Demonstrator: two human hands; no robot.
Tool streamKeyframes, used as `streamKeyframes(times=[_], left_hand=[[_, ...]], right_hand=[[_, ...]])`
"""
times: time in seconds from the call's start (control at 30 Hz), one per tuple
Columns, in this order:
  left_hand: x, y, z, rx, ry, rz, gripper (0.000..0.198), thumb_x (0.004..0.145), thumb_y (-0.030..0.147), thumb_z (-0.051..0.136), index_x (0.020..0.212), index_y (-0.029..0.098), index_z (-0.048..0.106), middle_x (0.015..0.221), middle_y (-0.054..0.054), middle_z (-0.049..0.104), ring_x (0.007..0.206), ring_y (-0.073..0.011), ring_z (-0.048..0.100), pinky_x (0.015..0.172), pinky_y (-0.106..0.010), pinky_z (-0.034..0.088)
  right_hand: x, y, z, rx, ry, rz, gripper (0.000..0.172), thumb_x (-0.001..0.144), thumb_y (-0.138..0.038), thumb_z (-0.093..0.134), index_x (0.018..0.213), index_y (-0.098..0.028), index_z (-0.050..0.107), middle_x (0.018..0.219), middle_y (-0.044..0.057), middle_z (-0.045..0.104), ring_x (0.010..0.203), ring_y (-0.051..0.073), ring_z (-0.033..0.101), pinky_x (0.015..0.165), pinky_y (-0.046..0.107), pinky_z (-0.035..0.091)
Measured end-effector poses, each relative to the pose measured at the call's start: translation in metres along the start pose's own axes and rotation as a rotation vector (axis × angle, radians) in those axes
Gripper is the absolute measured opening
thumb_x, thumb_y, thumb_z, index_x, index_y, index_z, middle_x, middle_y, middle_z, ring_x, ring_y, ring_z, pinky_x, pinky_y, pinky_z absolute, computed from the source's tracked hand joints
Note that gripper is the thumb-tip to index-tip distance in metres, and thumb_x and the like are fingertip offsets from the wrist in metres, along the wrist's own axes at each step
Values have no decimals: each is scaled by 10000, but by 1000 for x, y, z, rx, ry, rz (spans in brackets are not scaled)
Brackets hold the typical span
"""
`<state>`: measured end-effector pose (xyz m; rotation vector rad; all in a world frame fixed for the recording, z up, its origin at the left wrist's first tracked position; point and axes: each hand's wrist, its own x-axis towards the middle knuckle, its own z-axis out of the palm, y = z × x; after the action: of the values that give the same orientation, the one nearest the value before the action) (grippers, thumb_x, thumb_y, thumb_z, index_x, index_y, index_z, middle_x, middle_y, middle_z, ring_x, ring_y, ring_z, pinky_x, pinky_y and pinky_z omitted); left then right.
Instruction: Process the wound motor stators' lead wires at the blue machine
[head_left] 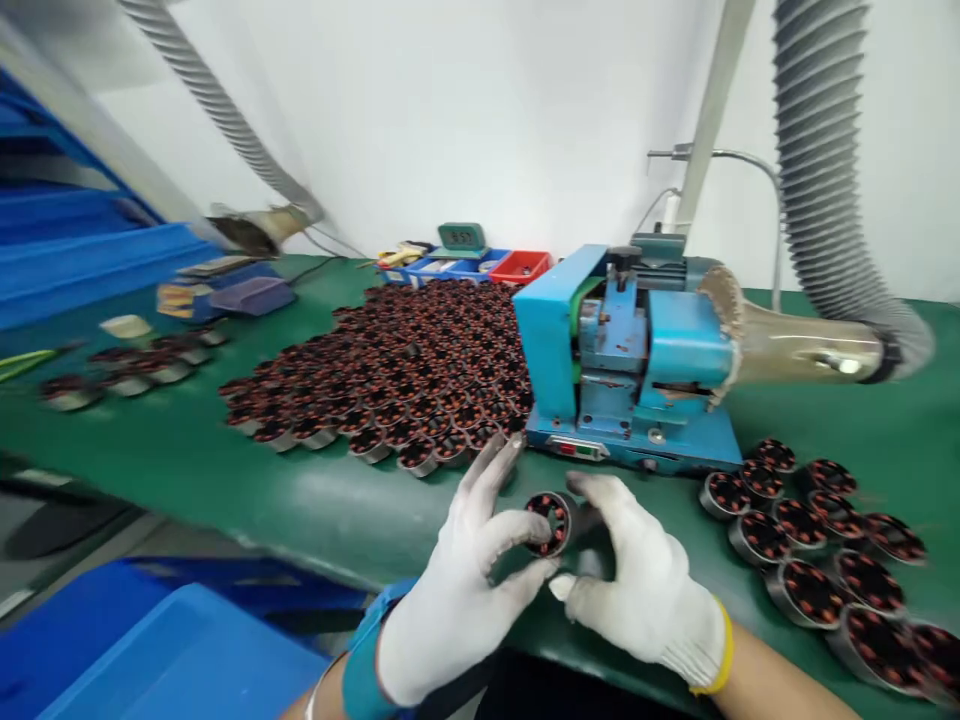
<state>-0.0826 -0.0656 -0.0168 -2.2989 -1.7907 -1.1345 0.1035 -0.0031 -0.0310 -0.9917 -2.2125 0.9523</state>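
Note:
A small motor stator (559, 520), a metal ring with copper windings and dark insulation, is turned on its side above the front of the green bench. My left hand (476, 565), in a white glove, pinches it between thumb and fingers. To the right of the stator, my right hand (637, 570), also white-gloved with a yellow cuff, has its thumb and index finger spread apart. Its index fingertip comes close to the stator; whether it touches I cannot tell. Dirt darkens the glove fingertips.
Many stators (405, 360) cover the green bench (300, 500) at mid-left. A blue belt machine (615, 360) with a duct hose (832, 150) stands ahead. More stators (806, 590) lie right. Behind are a red bin (521, 266) and a clock (461, 237). A blue tub (187, 650) sits below left.

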Motion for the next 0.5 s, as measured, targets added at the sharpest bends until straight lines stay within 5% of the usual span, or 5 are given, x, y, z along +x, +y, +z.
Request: streamKeyframes(times=[0.13,0.23,0.33,0.5], left_hand=[[35,14,24,-217,-97,98,153,788,112,614,886,229,601,1560,-59,253,1423,-299,273,1126,-487,326],[58,19,48,-484,-49,-148,393,731,196,683,1105,214,559,1500,-144,363,1301,-302,475,1048,-462,443],[76,29,63,-750,-135,-401,632,669,244,710,1251,168,476,1293,-159,589,1124,-285,624,942,-433,534],[101,43,70,-905,-190,-500,490,646,286,725,1101,154,599,1112,-106,701,1034,-267,662,926,-402,532]], right_hand=[[2,11,-10,52,234,-84,578,703,-260,688,1243,-306,488,1191,18,600,1045,213,629,891,341,537],[8,20,-19,54,483,-112,491,732,-289,682,1192,-255,515,1131,48,613,1030,215,632,875,328,542],[17,26,-27,42,626,-89,465,732,-280,690,1165,-225,531,1103,64,618,1006,213,635,848,321,550],[33,31,-37,25,665,-26,449,759,-313,682,1173,-196,552,1094,78,630,1018,217,624,916,347,520]])
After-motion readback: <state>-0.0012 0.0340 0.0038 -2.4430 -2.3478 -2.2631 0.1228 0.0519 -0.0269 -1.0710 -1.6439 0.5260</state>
